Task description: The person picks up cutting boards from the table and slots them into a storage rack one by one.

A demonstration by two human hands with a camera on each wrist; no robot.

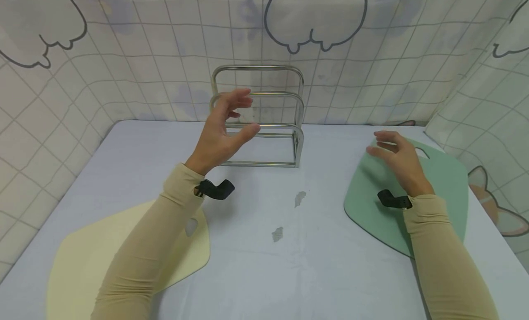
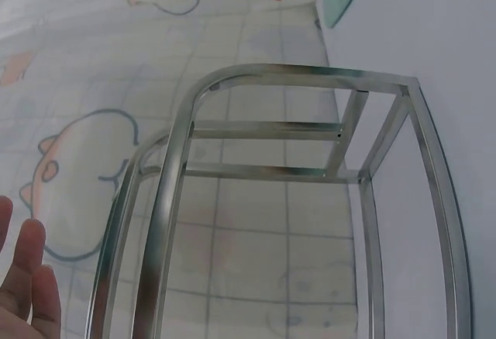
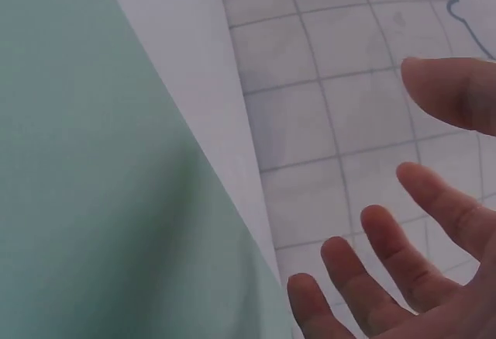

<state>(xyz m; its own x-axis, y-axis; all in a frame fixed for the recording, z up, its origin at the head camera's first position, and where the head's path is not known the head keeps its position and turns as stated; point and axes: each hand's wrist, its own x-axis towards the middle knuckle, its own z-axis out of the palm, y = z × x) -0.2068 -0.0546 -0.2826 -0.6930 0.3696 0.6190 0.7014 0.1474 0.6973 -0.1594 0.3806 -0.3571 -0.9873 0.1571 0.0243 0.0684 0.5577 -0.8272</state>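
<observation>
My left hand [image 1: 221, 131] hovers in front of the left side of a silver metal rack [image 1: 285, 164], thumb apart from the loosely bent fingers, holding nothing. The rack stands upright at the back of the table, with several rounded hoops; the hand overlaps its left part in the head view. My right hand [image 1: 398, 161] is over a green cutting board [image 1: 446, 182] lying flat on the right, its fingers spread with nothing between them in the right wrist view. A cream-yellow cutting board [image 1: 91, 251] lies flat at the left, partly hidden under my left forearm.
A white cloth covers the table [image 1: 322, 265], with two small grey patches [image 1: 278, 234] near the middle. Behind and at both sides hangs a checked curtain [image 1: 165, 58] with cartoon animal drawings. A dark wrist strap piece [image 1: 216, 190] juts out from each cuff.
</observation>
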